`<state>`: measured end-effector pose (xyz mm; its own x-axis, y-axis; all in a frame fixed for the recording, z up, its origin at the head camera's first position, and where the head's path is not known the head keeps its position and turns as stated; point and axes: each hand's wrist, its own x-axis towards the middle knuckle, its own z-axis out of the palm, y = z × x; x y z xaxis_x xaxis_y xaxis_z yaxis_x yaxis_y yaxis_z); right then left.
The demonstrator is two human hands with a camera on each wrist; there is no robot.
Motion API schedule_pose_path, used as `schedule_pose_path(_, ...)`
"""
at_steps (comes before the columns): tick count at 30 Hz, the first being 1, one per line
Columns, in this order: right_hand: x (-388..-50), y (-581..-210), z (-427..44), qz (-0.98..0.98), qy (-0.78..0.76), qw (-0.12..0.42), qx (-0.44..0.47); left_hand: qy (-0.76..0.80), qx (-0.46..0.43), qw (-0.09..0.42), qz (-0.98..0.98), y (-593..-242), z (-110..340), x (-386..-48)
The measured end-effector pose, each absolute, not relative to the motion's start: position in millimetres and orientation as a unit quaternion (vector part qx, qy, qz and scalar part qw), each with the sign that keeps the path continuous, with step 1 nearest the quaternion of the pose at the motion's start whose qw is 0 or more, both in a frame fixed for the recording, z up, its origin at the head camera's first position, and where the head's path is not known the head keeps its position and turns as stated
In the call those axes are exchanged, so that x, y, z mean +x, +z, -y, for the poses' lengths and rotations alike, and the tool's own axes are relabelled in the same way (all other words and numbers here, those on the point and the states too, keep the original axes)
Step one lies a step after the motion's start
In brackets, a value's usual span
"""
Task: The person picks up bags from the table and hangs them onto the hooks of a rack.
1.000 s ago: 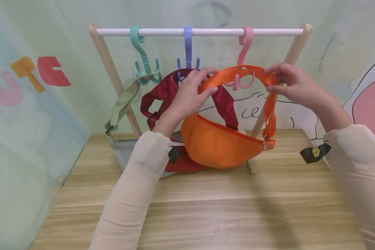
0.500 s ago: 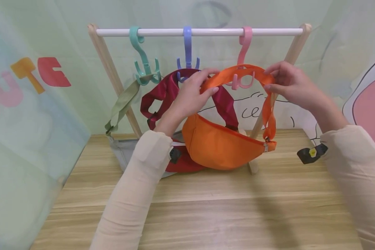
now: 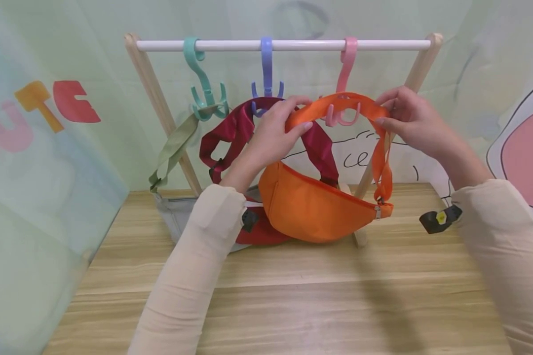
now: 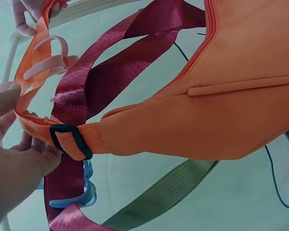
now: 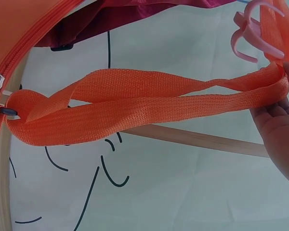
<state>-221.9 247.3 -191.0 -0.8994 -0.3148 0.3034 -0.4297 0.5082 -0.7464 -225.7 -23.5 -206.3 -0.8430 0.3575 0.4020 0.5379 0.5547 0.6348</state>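
Note:
An orange waist bag hangs from its orange strap, which arches up at the pink hook. My left hand pinches the strap's left part, close to the black buckle in the left wrist view. On the right, my right hand pinches the strap between thumb and fingers. The pink prongs show against the strap in the right wrist view; I cannot tell whether they bear its weight. Below my right hand the strap runs doubled to the bag's zipper end.
A dark red bag's strap hangs on the blue hook, partly behind my left arm. The grey-green bag's strap hangs on the teal hook. A white rail on wooden legs carries the hooks above a wooden tabletop.
My right hand has shifted slightly left, and the orange bag has moved a little right and down. The pink hook's lower prongs have swung slightly left. Both hands keep hold of the strap.

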Motion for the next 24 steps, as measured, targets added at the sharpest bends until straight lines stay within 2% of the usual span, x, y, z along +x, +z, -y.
schedule_pose_path(24,-222.5,-193.6,-246.8,0.881,0.418,0.054,0.212,-0.400,-0.282,0.094,0.867,-215.5,26.1,-229.0)
